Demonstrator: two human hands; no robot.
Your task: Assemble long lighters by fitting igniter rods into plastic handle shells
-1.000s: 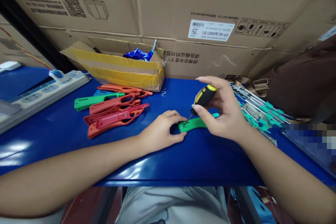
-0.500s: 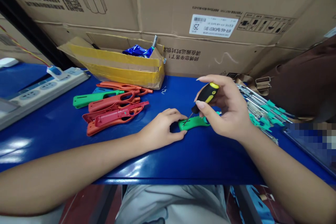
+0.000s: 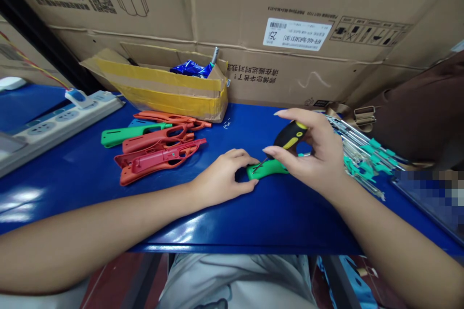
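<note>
head view: the left hand (image 3: 226, 174), part-open, steadies the end of a curved green plastic handle (image 3: 271, 171) on the glossy blue table (image 3: 290, 222); the right hand (image 3: 317, 154) curls round a black-and-yellow screwdriver (image 3: 290, 136), tilted. a straighter shaft should seat better.

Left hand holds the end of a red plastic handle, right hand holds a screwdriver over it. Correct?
Colour's wrong: the head view shows the left hand holding the end of a green plastic handle. The right hand does hold a screwdriver over it.
</note>
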